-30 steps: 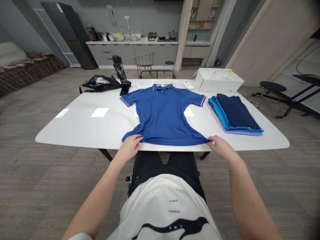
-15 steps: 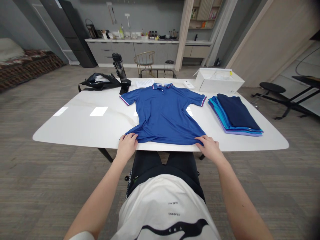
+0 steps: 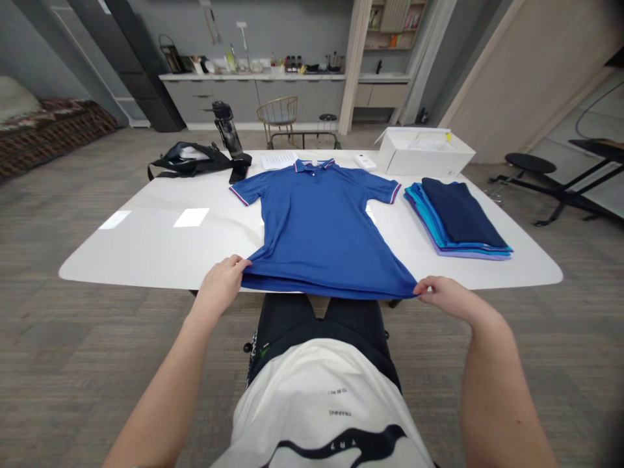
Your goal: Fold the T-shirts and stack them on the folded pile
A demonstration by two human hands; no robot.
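Note:
A blue polo shirt [image 3: 322,227] lies spread on the white table [image 3: 146,253], its collar at the far side and its hem toward me. Red and white stripes edge the collar and both sleeves. My left hand [image 3: 223,279] pinches the left corner of the hem, and my right hand [image 3: 441,296] pinches the right corner. Between my hands the hem is pulled fairly straight, with its edge at the table's front edge and the two layers slightly parted.
Right of the shirt lies a stack of folded clothes [image 3: 463,218], dark navy on top. Behind it stands a white box [image 3: 424,156]. A black bag [image 3: 190,159], a dark bottle [image 3: 227,130], a paper sheet [image 3: 277,160] and a small white device [image 3: 364,162] sit along the back.
My hands have moved apart along the hem, right hand outward most, and slightly toward me. The shirt's lower part is now stretched wider and smoother, its left-side folds reduced.

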